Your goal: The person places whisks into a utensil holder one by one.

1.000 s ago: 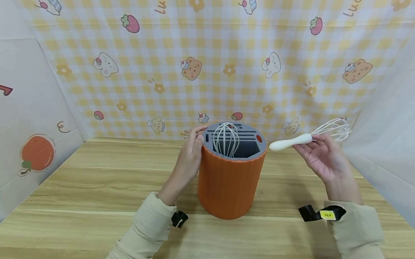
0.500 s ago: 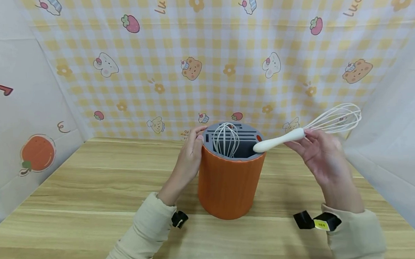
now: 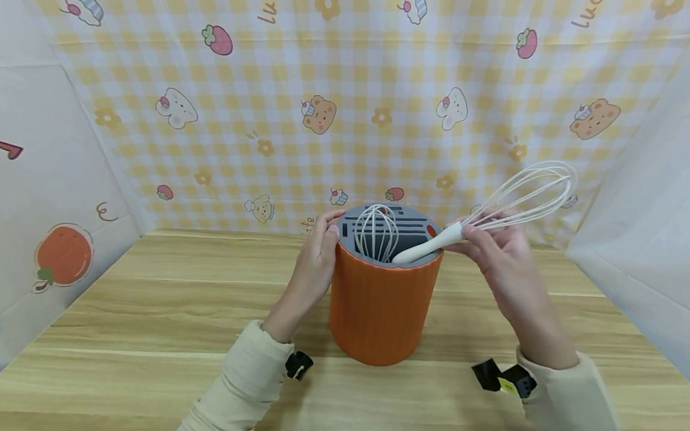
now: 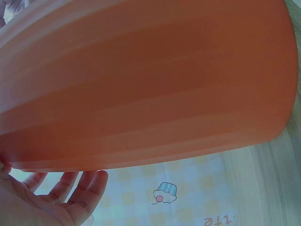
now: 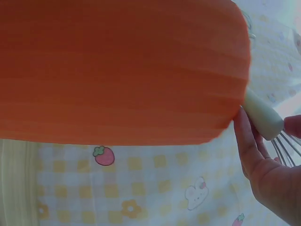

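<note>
An orange round knife holder (image 3: 384,310) with a grey slotted top stands on the table. My left hand (image 3: 315,258) holds it at the left of the rim, thumb near the top edge; in the left wrist view several fingers (image 4: 94,188) bend toward its side. One whisk (image 3: 365,230) stands in the large opening, wires up. My right hand (image 3: 509,260) pinches a second whisk (image 3: 427,247) where its white handle meets the wires. This whisk slants, its handle end at the large opening and its wire loops (image 3: 529,191) up to the right.
The wood-grain table (image 3: 153,327) extends on both sides of the holder. Behind it hangs a yellow checked cloth (image 3: 354,157) with printed figures, and white sheets (image 3: 658,247) close off the sides. A black strap with a camera (image 3: 505,379) sits at the right wrist.
My right hand has moved left with the whisk, bringing its handle end from beside the rim to over the opening. The whisk tilts more, wires higher. My left hand and the holder stay put.
</note>
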`<state>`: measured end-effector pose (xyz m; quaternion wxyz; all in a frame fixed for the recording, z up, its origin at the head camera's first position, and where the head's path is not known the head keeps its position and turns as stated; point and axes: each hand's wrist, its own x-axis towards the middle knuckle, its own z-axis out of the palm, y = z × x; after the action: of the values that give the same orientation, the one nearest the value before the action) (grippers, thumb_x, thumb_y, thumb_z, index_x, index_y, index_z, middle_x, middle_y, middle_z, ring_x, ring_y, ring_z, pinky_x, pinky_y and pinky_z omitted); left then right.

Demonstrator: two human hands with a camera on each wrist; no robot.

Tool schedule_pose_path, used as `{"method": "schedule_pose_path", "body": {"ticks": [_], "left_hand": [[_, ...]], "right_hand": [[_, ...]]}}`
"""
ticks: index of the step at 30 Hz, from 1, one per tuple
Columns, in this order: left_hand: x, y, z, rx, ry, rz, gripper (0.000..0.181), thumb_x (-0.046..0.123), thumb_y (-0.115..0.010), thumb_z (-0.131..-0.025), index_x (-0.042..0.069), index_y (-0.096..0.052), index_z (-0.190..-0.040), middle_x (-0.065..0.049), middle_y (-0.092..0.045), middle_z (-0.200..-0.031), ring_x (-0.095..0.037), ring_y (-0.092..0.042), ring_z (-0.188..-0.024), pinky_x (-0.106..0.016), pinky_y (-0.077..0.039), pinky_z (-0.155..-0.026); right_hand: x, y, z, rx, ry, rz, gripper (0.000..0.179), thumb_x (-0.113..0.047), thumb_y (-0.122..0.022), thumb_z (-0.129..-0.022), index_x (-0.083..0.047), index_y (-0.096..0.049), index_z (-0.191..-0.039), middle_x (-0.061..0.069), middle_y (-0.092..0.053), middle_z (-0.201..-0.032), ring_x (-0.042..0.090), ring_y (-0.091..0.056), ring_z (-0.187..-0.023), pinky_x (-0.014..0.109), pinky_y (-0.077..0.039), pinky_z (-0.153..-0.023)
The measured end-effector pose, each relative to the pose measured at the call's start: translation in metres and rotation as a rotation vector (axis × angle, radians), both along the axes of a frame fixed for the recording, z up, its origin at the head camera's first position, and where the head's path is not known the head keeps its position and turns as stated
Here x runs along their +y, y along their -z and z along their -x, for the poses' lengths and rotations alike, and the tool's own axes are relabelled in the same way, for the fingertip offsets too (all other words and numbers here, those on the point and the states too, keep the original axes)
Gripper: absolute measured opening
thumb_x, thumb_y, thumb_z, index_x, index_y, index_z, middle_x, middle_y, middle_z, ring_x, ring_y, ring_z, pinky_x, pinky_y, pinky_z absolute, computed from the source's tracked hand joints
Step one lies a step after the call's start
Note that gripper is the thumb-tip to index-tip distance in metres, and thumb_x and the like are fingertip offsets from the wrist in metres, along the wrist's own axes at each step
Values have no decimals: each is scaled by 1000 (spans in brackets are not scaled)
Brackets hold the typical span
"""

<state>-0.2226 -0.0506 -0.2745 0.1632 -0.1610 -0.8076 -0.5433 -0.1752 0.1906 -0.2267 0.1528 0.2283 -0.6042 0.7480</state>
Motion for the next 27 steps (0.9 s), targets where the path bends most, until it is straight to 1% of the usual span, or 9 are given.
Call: {"method": "schedule_pose_path", "body": {"ticks": [2,4,8,12,15,19,21,25,27], "left_hand": [[0,0,0,0,1,0,40,30,-26,-98,20,-42,-134,-2,-45,-138,-20,-42,-124,-45,-34,-105],[0,-1,-1,2,5,0,40,30,-26,-98,20,-42,-134,-2,-45,-138,-20,-42,-125,-45,-34,-105],[0,-1,-1,2,6,1,40,30,-26,-98,20,-42,-134,-2,-44,-138,-20,-42,-124,-45,-35,-105],[0,-1,-1,2,0,1,40,30,-26,-98,21,-42,-133,-2,-45,-137,-20,-43,-124,-45,-35,-105],[-1,-1,-1,-1,3,-5,40,30,-26,-98,20,-42,-133,-2,-46,-136,-20,-43,-123,-45,-35,-104],[-1,-1,0,-3,8,-13,39,29,-27,-98,20,-43,-133,-2,-46,-136,-20,-44,-123,-45,-36,-104],[-1,-1,0,2,6,-15,39,29,-27,-98,20,-43,-133,-2,-47,-135,-20,-44,-122,-45,-36,-104],[-1,0,1,13,5,-17,39,30,-27,-98,20,-44,-132,-2,-48,-134,-19,-45,-121,-44,-36,-103],[-1,1,1,15,7,-18,38,30,-27,-98,20,-44,-132,-2,-49,-133,-19,-45,-120,-44,-36,-103]], "right_hand": [[-4,2,-1,-4,48,-69,15,1,-48,-92,-4,-38,-102,2,-63,-91,11,-65,-87,26,-53,-80],[-6,2,-1,8,79,-124,17,1,-49,-92,-5,-39,-103,0,-65,-91,9,-65,-86,23,-52,-81],[-6,2,-3,25,86,-223,19,2,-51,-91,-6,-43,-106,-2,-65,-93,7,-64,-88,19,-50,-82],[-7,1,-5,5,87,-349,26,-1,-53,-91,-10,-42,-112,-4,-62,-98,6,-60,-89,15,-49,-80],[-9,1,-6,-9,85,-381,34,-2,-55,-90,-11,-38,-118,-5,-62,-98,7,-58,-89,15,-48,-79],[-10,2,-8,-5,106,-421,44,-2,-56,-89,-8,-32,-126,-7,-63,-100,7,-58,-90,15,-48,-80],[-11,2,-9,4,129,-471,48,-2,-56,-89,-6,-29,-129,-4,-63,-104,7,-58,-91,14,-47,-80],[-13,1,-11,30,161,-539,53,-1,-55,-89,-2,-25,-134,10,-57,-114,6,-54,-96,11,-44,-84],[-14,1,-12,48,174,-555,54,-1,-55,-89,-1,-25,-134,16,-53,-118,6,-53,-98,10,-42,-87]]}}
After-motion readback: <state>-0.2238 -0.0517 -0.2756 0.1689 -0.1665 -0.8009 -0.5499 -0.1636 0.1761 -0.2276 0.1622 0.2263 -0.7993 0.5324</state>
